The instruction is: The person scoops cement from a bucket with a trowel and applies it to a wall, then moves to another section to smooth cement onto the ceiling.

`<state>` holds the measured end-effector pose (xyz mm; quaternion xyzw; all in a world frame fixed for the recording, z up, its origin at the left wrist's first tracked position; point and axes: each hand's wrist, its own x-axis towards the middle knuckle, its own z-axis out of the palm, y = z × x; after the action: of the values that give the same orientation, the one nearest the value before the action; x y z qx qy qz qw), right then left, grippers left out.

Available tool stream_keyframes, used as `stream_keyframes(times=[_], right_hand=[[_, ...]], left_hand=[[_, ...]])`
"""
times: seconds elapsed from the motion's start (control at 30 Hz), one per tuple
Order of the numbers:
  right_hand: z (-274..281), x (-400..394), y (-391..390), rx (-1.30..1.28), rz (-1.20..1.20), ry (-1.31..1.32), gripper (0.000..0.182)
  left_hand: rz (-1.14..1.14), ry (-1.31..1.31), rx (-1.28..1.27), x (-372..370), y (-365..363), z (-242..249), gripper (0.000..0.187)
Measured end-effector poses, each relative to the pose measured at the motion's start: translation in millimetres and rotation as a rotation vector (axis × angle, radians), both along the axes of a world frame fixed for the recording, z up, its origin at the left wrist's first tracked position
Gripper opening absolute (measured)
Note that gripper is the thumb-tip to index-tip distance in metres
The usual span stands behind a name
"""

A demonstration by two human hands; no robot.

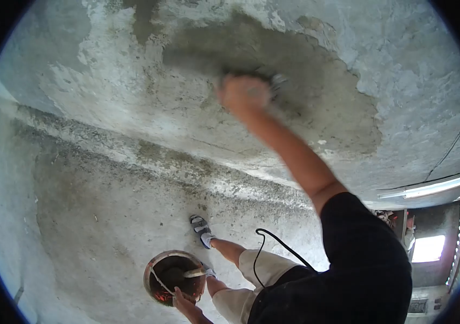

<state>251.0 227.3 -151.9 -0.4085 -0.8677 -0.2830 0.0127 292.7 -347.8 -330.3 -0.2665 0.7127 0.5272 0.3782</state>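
My right hand (245,93), blurred by motion, is closed on a flat trowel (200,62) against the wall. The trowel is smeared too, its blade stretching to the left over a darker, wet-looking patch (316,81) of grey plaster. Low in the view, my left hand (185,302) is closed on the thin handle of a round bucket (150,270). Grey wet material (173,270) lies inside the bucket, and a tool with a pale handle (195,273) leans over its right side.
Rough concrete floor (95,216) meets the wall along a crusty ledge (203,173). My sandalled foot (201,231) stands beside the bucket. A black cord (287,247) loops near my waist. At the right are a light tube (438,186), a hanging wire (454,143) and a bright window (428,249).
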Motion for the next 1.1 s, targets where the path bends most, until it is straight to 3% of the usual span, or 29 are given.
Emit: stream_keyframes(times=[0.17,0.27,0.33,0.37,0.4,0.43,0.47,0.5,0.57,0.6,0.7,0.77,0.83,0.9,0.93,0.97,1.0,1.07,1.1], right_hand=[[-190,-71,-8,-0.46,0.022,-0.012,0.025],[-207,-90,-28,-0.505,0.055,0.12,0.022],[-172,-83,-34,-0.375,0.173,0.25,0.021],[-117,-80,-38,-0.396,0.218,0.27,0.029],[-51,-72,-47,-0.391,0.063,0.175,0.033],[-14,-54,-42,-0.236,0.093,0.269,0.042],[59,-45,-57,-0.225,0.015,0.308,0.044],[107,-33,-59,-0.155,-0.074,0.319,0.048],[152,-7,-34,0.046,-0.037,0.375,0.049],[148,-9,-31,0.041,-0.036,0.38,0.049],[125,-19,-21,0.111,0.0,0.315,0.05],[98,-34,-28,0.066,0.038,0.42,0.051],[56,-62,-35,-0.148,-0.122,0.252,0.044],[-181,-71,57,-0.064,0.017,-0.242,0.03],[-128,-105,3,-0.484,-0.064,-0.053,0.03],[-211,-117,17,-0.428,-0.026,-0.236,0.03],[-216,-131,-3,-0.433,-0.01,-0.217,0.03],[-221,-136,-43,-0.708,-0.083,0.139,0.032],[-215,-125,-57,-0.73,-0.072,0.195,0.031]], left_hand=[[0.109,0.025,0.035,-8,-2,33,0.047],[0.103,0.056,-0.028,-9,-2,41,0.047],[0.213,0.025,0.038,-3,-2,39,0.047],[0.216,-0.015,0.075,-4,-6,33,0.047],[0.214,-0.021,0.082,-4,-7,29,0.047],[0.16,0.005,0.06,-5,-1,27,0.048],[0.108,0.032,0.033,-7,5,25,0.049],[0.175,-0.007,-0.008,-12,15,20,0.05],[0.163,-0.03,0.017,-18,21,15,0.049],[0.151,-0.056,0.043,-21,23,15,0.047],[0.169,-0.045,0.03,-23,30,19,0.046],[0.182,-0.045,0.008,-26,20,21,0.046],[0.176,0.038,-0.046,-19,7,19,0.048],[0.211,0.072,-0.07,-15,-9,20,0.048],[0.247,0.095,-0.083,-12,-13,21,0.048],[0.231,0.079,-0.036,-10,-19,39,0.05],[0.171,0.182,0.015,-6,-27,44,0.051],[0.214,0.168,0.004,-4,-38,55,0.051],[0.251,0.128,-0.004,-4,-41,60,0.052]])
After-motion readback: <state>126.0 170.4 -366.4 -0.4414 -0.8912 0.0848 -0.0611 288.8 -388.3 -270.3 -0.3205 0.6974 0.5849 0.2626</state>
